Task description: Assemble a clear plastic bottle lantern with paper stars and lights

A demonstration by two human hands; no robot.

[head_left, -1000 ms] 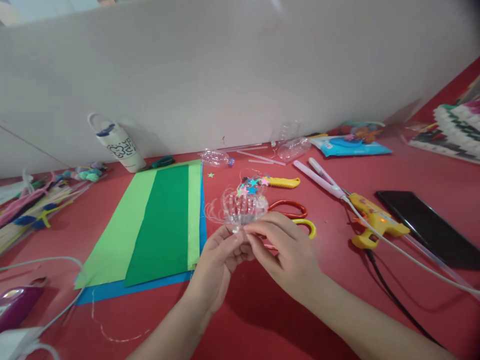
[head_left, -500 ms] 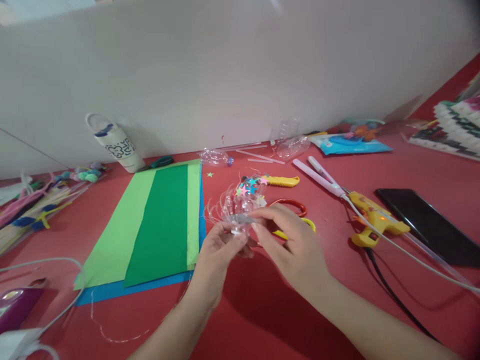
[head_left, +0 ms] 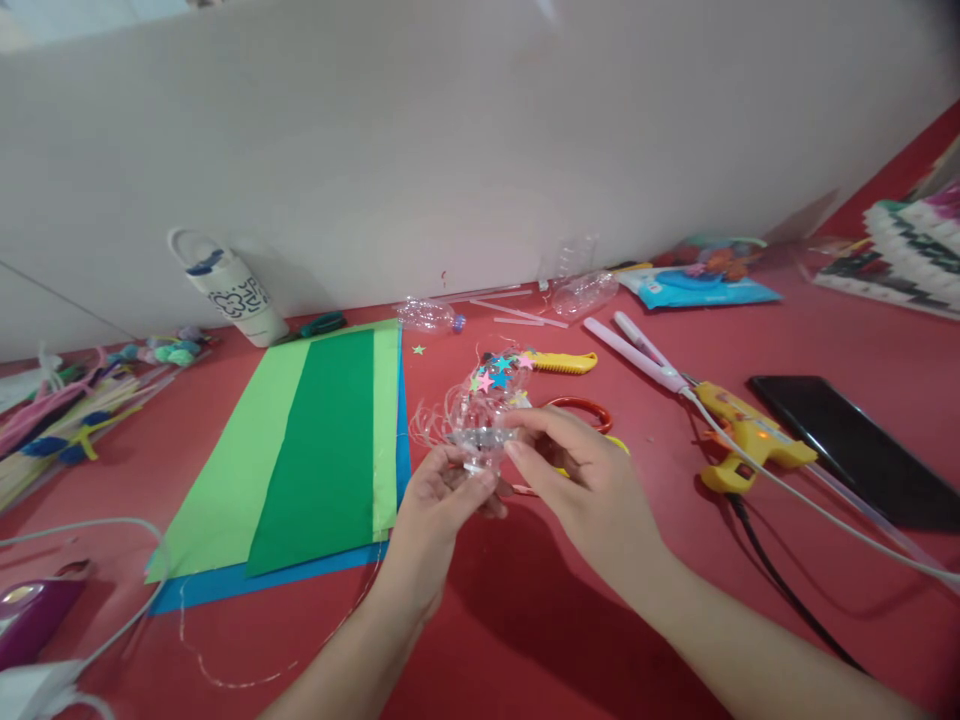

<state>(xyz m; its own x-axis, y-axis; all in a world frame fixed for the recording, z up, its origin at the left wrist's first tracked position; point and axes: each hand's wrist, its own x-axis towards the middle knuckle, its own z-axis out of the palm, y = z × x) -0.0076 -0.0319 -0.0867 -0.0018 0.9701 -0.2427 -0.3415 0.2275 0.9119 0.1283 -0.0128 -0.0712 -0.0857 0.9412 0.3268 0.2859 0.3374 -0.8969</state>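
My left hand is closed round the neck end of a cut clear plastic bottle, whose upper part spreads into thin curled strips. A thin greyish strip crosses the bottle just above my left fingers. Its right end is pinched between thumb and fingers of my right hand; its exact kind is unclear. Behind the bottle lie several coloured stars and a yellow cutter knife. Scissors with a red loop handle are partly hidden behind my right hand. A thin wire trails by my left forearm.
Green and blue sheets lie left of my hands. A yellow glue gun, a pink hair straightener with a white cable, and a black phone lie right. Bottles stand near the wall.
My right fingers have shifted slightly along the greyish strip, which now shows more of its length. My left hand keeps its hold on the bottle. The view has moved very little.
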